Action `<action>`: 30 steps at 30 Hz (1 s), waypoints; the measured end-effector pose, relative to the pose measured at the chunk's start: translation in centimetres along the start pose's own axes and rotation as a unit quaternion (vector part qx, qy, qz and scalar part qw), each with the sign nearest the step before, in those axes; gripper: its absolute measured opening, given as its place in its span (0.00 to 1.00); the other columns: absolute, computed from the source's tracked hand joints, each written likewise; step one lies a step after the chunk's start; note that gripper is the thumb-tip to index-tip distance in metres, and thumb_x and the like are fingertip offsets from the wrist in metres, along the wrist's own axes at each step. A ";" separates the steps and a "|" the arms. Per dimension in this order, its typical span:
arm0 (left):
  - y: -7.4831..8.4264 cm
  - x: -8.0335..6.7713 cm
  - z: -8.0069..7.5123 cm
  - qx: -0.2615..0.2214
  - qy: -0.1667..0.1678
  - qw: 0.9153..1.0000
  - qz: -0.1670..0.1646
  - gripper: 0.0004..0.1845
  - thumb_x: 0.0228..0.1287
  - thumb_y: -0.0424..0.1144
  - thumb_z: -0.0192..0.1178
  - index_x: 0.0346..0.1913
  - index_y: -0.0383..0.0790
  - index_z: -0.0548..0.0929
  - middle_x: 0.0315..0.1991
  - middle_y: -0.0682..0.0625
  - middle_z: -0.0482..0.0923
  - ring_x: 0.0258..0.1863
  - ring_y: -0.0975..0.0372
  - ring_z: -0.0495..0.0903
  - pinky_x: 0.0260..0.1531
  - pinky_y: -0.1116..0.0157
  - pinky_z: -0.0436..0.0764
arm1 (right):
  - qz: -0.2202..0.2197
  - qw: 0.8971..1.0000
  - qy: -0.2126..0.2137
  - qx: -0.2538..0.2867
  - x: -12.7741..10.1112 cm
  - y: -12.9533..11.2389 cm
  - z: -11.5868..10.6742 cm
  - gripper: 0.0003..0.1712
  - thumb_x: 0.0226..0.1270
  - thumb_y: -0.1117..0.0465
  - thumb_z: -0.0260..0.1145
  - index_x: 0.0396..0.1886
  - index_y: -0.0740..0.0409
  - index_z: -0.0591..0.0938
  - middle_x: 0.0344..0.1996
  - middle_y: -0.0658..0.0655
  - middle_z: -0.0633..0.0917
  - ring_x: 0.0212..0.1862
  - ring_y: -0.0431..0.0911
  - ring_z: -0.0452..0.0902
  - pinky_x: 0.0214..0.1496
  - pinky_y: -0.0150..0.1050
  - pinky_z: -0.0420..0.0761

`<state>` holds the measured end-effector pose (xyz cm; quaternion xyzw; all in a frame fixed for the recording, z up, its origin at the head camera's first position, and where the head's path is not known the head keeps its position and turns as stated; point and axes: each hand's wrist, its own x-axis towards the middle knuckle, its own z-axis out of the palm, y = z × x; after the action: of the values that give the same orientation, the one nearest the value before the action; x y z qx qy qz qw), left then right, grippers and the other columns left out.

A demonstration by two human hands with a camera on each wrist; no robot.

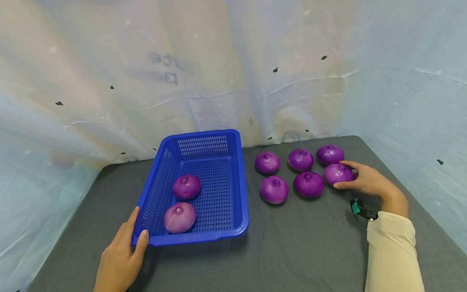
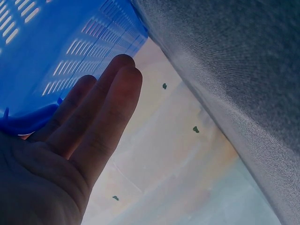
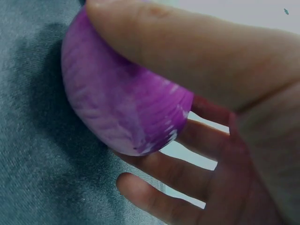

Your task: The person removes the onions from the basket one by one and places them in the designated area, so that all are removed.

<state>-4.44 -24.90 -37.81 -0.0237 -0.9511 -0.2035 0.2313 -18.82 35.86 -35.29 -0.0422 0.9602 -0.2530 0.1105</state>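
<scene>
I see right hand (image 1: pixel 366 181) fingers curled round the rightmost onion (image 1: pixel 338 174); blue basket (image 1: pixel 219 138) lies well left, left hand (image 1: pixel 122 253) pinching its corner.

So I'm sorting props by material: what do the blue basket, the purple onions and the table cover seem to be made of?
The blue basket looks like moulded plastic: glossy, with slotted walls. The purple onions, such as the one the right hand grips, are smooth and evenly coloured with a faint sheen; real or replica, I cannot tell. The table cover looks like grey woven fabric, matte.

Glossy plastic basket (image 1: pixel 240 190) — matt cloth (image 1: pixel 292 251)
</scene>
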 end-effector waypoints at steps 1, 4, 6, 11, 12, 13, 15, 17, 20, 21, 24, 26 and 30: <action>0.0 0.0 0.0 0.000 -0.001 1.000 -0.001 0.33 0.72 0.41 0.55 0.78 0.48 0.60 0.52 0.35 0.78 0.40 0.40 0.82 0.35 0.36 0.77 | -0.001 1.000 -0.001 0.001 0.0 0.1 0.1 0.58 0.58 0.38 0.71 0.76 0.66 0.58 0.67 0.83 0.63 0.65 0.75 0.63 0.60 0.72 0.68; 0.0 -0.1 -0.1 0.003 -0.004 1.000 -0.003 0.33 0.72 0.41 0.55 0.78 0.49 0.60 0.52 0.35 0.78 0.40 0.40 0.82 0.35 0.36 0.77 | -0.004 1.000 -0.003 0.006 0.1 0.2 0.1 0.57 0.59 0.39 0.71 0.76 0.66 0.57 0.67 0.83 0.62 0.65 0.75 0.63 0.60 0.72 0.68; -0.1 -0.1 -0.1 0.005 -0.007 1.000 -0.004 0.34 0.72 0.41 0.55 0.78 0.49 0.59 0.53 0.35 0.78 0.39 0.40 0.82 0.34 0.36 0.77 | -0.007 1.000 -0.003 0.008 0.1 0.2 0.1 0.56 0.60 0.40 0.71 0.76 0.66 0.57 0.67 0.83 0.62 0.65 0.74 0.63 0.60 0.72 0.68; 0.0 -0.1 -0.1 0.005 -0.010 1.000 -0.006 0.34 0.72 0.42 0.55 0.78 0.49 0.59 0.53 0.35 0.78 0.40 0.39 0.82 0.35 0.36 0.77 | -0.006 1.000 -0.007 0.013 0.0 0.1 0.0 0.57 0.61 0.41 0.71 0.77 0.66 0.54 0.68 0.83 0.61 0.65 0.75 0.62 0.60 0.72 0.67; 0.1 -0.1 -0.1 0.006 -0.010 1.000 -0.006 0.34 0.72 0.42 0.55 0.78 0.48 0.59 0.53 0.35 0.78 0.41 0.39 0.82 0.35 0.36 0.77 | -0.004 1.000 -0.008 0.016 -0.1 0.1 0.0 0.58 0.61 0.40 0.71 0.78 0.66 0.54 0.69 0.82 0.60 0.65 0.75 0.62 0.60 0.72 0.68; 0.1 0.0 -0.2 0.006 -0.009 1.000 -0.007 0.34 0.72 0.42 0.55 0.78 0.48 0.59 0.53 0.35 0.78 0.41 0.39 0.82 0.36 0.36 0.77 | -0.005 1.000 -0.008 0.018 -0.1 0.0 0.0 0.58 0.61 0.41 0.71 0.78 0.66 0.53 0.69 0.82 0.60 0.65 0.75 0.62 0.60 0.72 0.68; 0.1 0.0 -0.1 0.007 -0.009 1.000 -0.007 0.34 0.72 0.42 0.55 0.78 0.48 0.59 0.53 0.35 0.78 0.41 0.39 0.82 0.36 0.36 0.77 | -0.005 1.000 -0.008 0.027 -0.2 -0.1 -0.1 0.59 0.61 0.41 0.71 0.78 0.66 0.51 0.71 0.79 0.60 0.66 0.75 0.61 0.61 0.71 0.68; 0.1 0.0 -0.1 0.004 -0.008 1.000 -0.005 0.33 0.72 0.42 0.55 0.78 0.48 0.60 0.52 0.35 0.78 0.40 0.40 0.82 0.35 0.36 0.77 | -0.008 0.999 -0.007 0.038 -0.3 -0.3 -0.3 0.60 0.61 0.42 0.71 0.79 0.66 0.49 0.72 0.77 0.59 0.68 0.75 0.61 0.61 0.70 0.69; 0.1 0.0 -0.1 0.002 -0.005 1.000 -0.002 0.33 0.72 0.41 0.55 0.78 0.48 0.60 0.52 0.35 0.78 0.39 0.40 0.82 0.35 0.36 0.77 | -0.015 0.999 0.001 0.047 -0.4 -0.7 -0.8 0.60 0.62 0.42 0.70 0.80 0.65 0.47 0.73 0.76 0.59 0.69 0.75 0.59 0.61 0.71 0.68; 0.2 0.0 -0.1 0.001 -0.004 1.000 -0.002 0.33 0.72 0.41 0.55 0.77 0.48 0.61 0.52 0.35 0.78 0.39 0.40 0.82 0.35 0.36 0.77 | -0.019 0.999 0.006 0.045 -0.5 -0.9 -1.0 0.60 0.62 0.42 0.70 0.80 0.64 0.47 0.73 0.77 0.59 0.69 0.75 0.59 0.61 0.71 0.68; 0.2 0.1 -0.1 0.002 -0.006 1.000 -0.002 0.33 0.72 0.41 0.55 0.77 0.47 0.61 0.52 0.35 0.78 0.38 0.41 0.82 0.35 0.36 0.77 | -0.033 0.998 0.023 0.038 -0.8 -1.4 -1.6 0.59 0.62 0.42 0.70 0.80 0.63 0.48 0.72 0.78 0.60 0.70 0.74 0.58 0.60 0.72 0.67; 0.2 0.1 -0.2 0.004 -0.007 1.000 -0.003 0.33 0.72 0.41 0.55 0.77 0.47 0.60 0.52 0.35 0.78 0.38 0.42 0.82 0.35 0.36 0.77 | -0.043 0.998 0.034 0.035 -1.0 -1.9 -2.0 0.58 0.62 0.43 0.71 0.80 0.62 0.50 0.72 0.78 0.59 0.70 0.74 0.57 0.60 0.72 0.67; 0.2 0.0 -0.2 0.006 -0.008 1.000 -0.005 0.33 0.72 0.42 0.55 0.77 0.47 0.60 0.52 0.35 0.78 0.39 0.41 0.82 0.35 0.36 0.77 | -0.054 0.997 0.048 0.033 -1.3 -2.8 -2.5 0.56 0.63 0.45 0.71 0.80 0.60 0.51 0.72 0.77 0.59 0.69 0.74 0.58 0.59 0.72 0.68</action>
<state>-4.36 -24.81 -37.57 -0.0196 -0.9543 -0.1985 0.2227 -18.06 34.81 -31.51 -0.0781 0.9518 -0.2921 0.0515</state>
